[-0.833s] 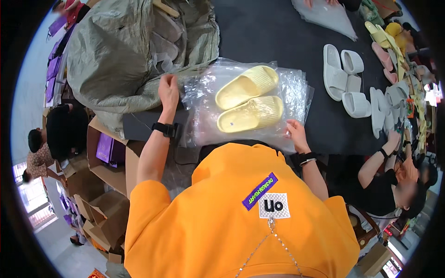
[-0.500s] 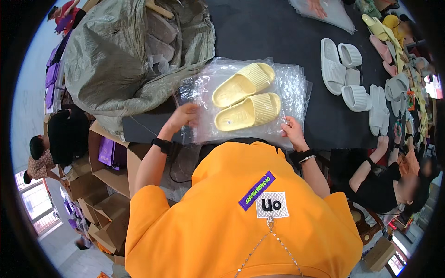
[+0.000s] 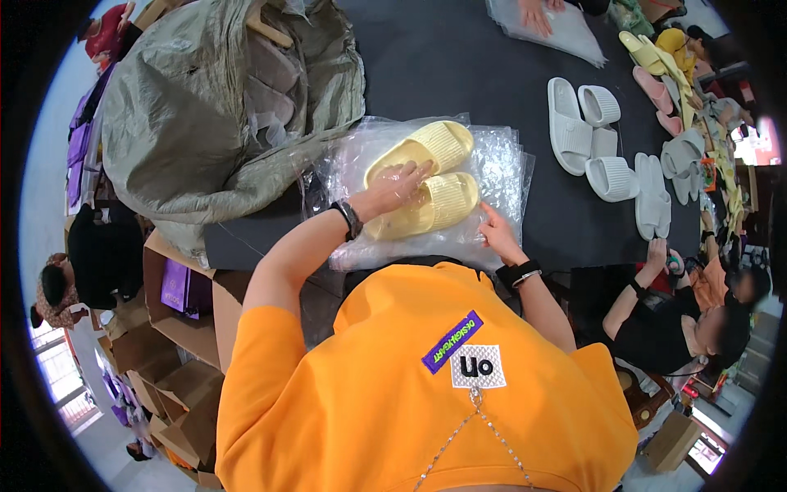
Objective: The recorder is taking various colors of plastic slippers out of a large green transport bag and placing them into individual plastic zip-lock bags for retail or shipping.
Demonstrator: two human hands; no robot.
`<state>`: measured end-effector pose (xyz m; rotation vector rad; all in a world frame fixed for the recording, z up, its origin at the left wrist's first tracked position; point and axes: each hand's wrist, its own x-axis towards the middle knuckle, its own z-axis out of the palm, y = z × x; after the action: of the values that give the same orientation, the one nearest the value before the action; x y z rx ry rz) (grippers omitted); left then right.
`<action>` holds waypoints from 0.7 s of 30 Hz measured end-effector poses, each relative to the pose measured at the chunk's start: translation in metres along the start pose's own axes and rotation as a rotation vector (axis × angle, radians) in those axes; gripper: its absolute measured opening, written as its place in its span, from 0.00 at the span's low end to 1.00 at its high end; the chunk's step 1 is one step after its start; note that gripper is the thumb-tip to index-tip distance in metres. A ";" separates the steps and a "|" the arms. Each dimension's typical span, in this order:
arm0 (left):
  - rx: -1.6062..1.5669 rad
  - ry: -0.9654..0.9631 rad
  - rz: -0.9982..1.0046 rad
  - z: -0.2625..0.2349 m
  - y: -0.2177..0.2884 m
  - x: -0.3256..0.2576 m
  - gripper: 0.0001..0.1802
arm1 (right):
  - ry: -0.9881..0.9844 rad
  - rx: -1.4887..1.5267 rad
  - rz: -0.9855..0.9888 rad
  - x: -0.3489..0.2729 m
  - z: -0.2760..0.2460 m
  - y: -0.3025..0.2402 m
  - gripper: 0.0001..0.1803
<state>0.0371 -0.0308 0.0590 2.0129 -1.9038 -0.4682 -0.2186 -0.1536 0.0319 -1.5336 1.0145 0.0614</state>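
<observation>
Left hand [image 3: 399,185] presses flat on the yellow slippers [image 3: 426,184] atop the clear plastic bags [image 3: 500,164]; right hand [image 3: 498,233] fingertips pin the stack's near edge. Slippers seemingly not yet bagged.

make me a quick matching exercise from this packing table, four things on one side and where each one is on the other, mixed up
Things:
1. left hand
2. right hand
3. grey slippers
4. large green sack

Places:
A. at the table's left end, mouth open
B. resting on the yellow slippers
C. bare on the dark table, right of the plastic bags
D. fingertip on the bags' near right edge

Pairs: 1-B, 2-D, 3-C, 4-A
</observation>
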 end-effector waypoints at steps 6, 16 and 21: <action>0.049 0.195 -0.026 0.025 -0.006 0.013 0.18 | 0.131 0.109 0.030 -0.001 -0.003 0.023 0.26; 0.091 -0.024 -0.034 -0.002 -0.041 -0.024 0.23 | 0.199 0.136 -0.119 -0.012 -0.017 0.030 0.25; 0.121 -0.012 -0.005 0.000 -0.034 -0.010 0.21 | 0.006 0.059 -0.139 0.004 -0.027 -0.016 0.26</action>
<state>0.0666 -0.0194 0.0438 2.0950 -1.9784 -0.3759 -0.2191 -0.1799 0.0493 -1.5468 0.9041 -0.0707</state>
